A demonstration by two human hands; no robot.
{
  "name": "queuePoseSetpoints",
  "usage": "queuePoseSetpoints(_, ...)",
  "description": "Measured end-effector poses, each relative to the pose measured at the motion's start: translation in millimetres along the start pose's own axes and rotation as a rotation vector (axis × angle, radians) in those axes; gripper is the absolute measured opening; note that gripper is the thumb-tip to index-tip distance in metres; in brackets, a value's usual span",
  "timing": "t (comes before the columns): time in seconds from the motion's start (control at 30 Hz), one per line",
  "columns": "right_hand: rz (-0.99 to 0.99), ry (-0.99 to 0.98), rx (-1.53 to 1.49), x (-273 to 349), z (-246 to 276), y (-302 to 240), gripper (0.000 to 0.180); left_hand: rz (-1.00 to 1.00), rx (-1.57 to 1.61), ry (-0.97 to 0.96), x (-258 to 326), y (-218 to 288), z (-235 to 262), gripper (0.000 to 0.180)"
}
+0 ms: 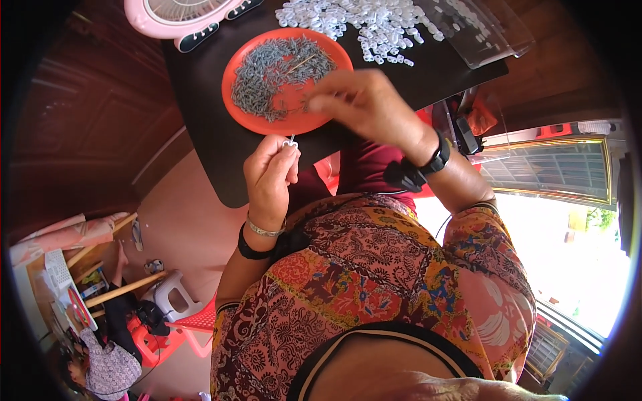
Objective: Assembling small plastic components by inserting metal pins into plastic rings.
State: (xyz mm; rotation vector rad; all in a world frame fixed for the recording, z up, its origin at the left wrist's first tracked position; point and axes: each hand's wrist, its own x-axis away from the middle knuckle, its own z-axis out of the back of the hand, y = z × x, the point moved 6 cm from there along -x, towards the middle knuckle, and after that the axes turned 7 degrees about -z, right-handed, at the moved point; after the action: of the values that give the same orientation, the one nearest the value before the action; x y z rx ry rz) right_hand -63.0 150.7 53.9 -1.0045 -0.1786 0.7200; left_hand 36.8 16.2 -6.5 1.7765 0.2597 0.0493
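My left hand (269, 175) is closed in a pinch around a small white plastic piece (290, 143), just off the near edge of an orange-red plate. A thin grey pin, a nail or a screw, stands up out of the piece. The orange-red plate (304, 127) holds a heap of small grey nails or screws (257, 73), with a thin tan stick (302, 62) lying on them. Over the plate's right side hovers my right hand (364, 107). Its fingers point left and are smeared by motion, so I cannot make out what lies between them.
Loose white plastic pieces (384, 30) are heaped on the dark table (200, 134) beyond the plate. A clear plastic tray (495, 50) with more pieces lies at the far right. A pink fan (150, 17) stands far left. Another person (110, 367) sits at the lower left.
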Motion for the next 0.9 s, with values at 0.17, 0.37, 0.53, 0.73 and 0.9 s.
queuePoseSetpoints(0.17,-0.137,0.305,0.285,-25.2,93.1,75.0,0.02,-0.029,-0.007,-0.03,1.4,-0.4,-4.4,0.018)
queuePoseSetpoints(0.37,-0.258,0.355,0.516,-39.8,161.7,146.7,0.029,-0.038,-0.028,-0.02,2.9,-1.5,-6.5,0.018)
queuePoseSetpoints(0.53,-0.242,0.197,0.668,-46.7,141.5,138.1,0.028,-0.061,-0.034,-0.04,4.3,-0.4,-5.9,0.019)
queuePoseSetpoints(0.73,-0.222,0.223,0.727,-50.1,137.4,142.1,0.026,-0.065,-0.029,-0.039,2.9,0.9,-9.2,0.018)
queuePoseSetpoints(0.9,-0.208,0.232,0.544,-48.8,141.4,143.8,0.024,-0.063,-0.028,-0.037,2.0,-0.1,-9.1,0.018)
